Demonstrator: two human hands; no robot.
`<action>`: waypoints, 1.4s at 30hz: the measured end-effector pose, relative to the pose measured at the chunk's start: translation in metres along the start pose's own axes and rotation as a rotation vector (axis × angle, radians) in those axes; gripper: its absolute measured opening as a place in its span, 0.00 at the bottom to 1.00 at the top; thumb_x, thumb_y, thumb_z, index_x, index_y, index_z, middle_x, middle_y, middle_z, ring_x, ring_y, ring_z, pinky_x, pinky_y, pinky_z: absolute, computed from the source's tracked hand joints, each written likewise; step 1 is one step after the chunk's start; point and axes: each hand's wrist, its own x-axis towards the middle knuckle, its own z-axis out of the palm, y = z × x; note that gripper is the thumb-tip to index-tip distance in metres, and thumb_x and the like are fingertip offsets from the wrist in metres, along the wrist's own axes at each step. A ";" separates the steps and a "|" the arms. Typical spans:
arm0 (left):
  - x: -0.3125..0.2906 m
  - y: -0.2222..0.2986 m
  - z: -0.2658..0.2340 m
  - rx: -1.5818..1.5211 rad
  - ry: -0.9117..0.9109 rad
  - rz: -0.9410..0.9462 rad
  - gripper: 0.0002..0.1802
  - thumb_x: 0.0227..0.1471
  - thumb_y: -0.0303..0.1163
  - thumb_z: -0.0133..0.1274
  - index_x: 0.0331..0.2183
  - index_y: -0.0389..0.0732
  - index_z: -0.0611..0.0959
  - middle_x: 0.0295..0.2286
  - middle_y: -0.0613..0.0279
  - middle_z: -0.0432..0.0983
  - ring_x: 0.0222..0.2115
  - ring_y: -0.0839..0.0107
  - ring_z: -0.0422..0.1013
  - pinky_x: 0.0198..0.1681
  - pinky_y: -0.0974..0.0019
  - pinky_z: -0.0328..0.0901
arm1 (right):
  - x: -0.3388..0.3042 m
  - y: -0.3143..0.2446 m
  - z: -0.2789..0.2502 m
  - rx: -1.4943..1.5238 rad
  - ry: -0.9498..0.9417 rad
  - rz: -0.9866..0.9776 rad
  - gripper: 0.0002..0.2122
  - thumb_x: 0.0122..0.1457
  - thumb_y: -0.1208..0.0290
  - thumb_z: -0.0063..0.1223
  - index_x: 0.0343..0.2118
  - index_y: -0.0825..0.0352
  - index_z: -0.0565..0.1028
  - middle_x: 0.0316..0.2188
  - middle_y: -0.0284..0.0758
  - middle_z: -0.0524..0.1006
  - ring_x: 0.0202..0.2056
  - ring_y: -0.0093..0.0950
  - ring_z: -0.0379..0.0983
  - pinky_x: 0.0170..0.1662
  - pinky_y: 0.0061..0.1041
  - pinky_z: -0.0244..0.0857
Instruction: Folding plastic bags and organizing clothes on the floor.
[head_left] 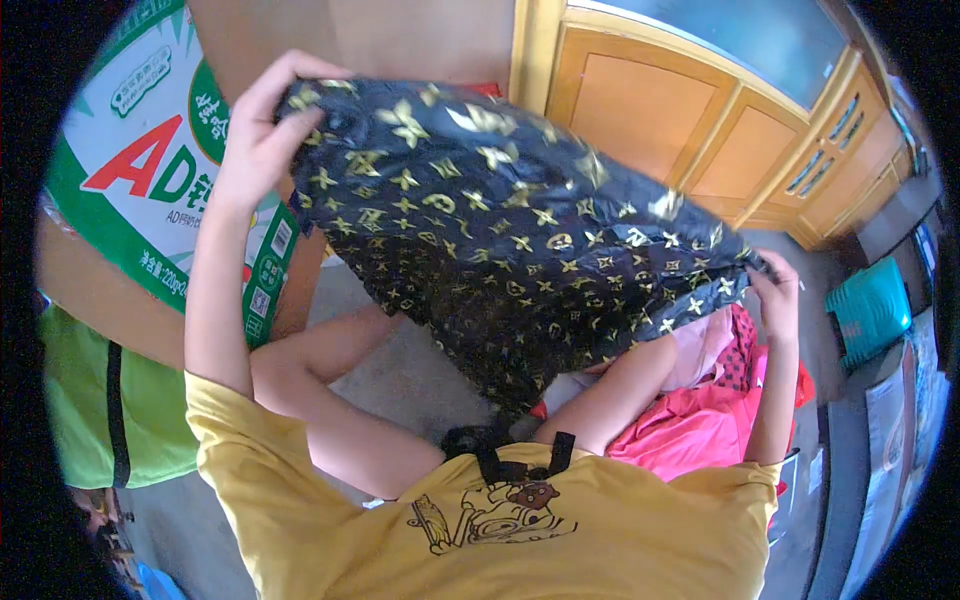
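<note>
A large piece of thin black cloth (520, 240) with a gold flower-and-letter pattern is stretched out in front of me above my bent legs. Its kind I cannot make out: it is creased and slightly shiny. My left hand (268, 135) pinches its upper left corner between thumb and fingers. At the lower right, my right hand (778, 292) grips the other end, its fingers closed on the edge. Between my hands the cloth slopes down to the right, and its middle sags to a point near my lap. The cloth hides part of the floor and of my legs.
On the left stands a green and white carton (130, 235), near a bright green bag (75, 400) with a black strap. Pink clothing (675, 430) lies in a heap by my right leg. Farther off are wooden panelled doors (640, 115) and a teal plastic stool-like object (870, 312).
</note>
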 end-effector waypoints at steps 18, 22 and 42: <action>0.200 0.045 0.077 0.275 0.379 0.128 0.20 0.41 0.43 0.40 0.14 0.35 0.70 0.12 0.63 0.65 0.15 0.74 0.60 0.19 0.69 0.56 | 0.097 -0.065 -0.175 -0.566 0.959 -0.071 0.09 0.43 0.69 0.38 0.15 0.69 0.68 0.10 0.33 0.66 0.14 0.23 0.61 0.17 0.21 0.56; 0.169 0.057 0.175 0.044 0.236 0.239 0.10 0.37 0.31 0.40 0.22 0.34 0.69 0.19 0.57 0.66 0.22 0.67 0.61 0.28 0.66 0.56 | -0.015 -0.116 -0.163 -0.666 1.400 -0.545 0.06 0.44 0.75 0.36 0.21 0.67 0.68 0.18 0.38 0.69 0.15 0.27 0.62 0.21 0.24 0.59; -0.215 -0.165 0.187 -0.003 -0.484 -0.334 0.08 0.21 0.17 0.42 0.15 0.36 0.69 0.17 0.60 0.62 0.22 0.69 0.61 0.23 0.72 0.56 | -0.208 -0.022 0.157 -0.282 -0.769 -0.234 0.13 0.28 0.75 0.47 0.24 0.66 0.64 0.19 0.35 0.63 0.27 0.32 0.60 0.27 0.28 0.55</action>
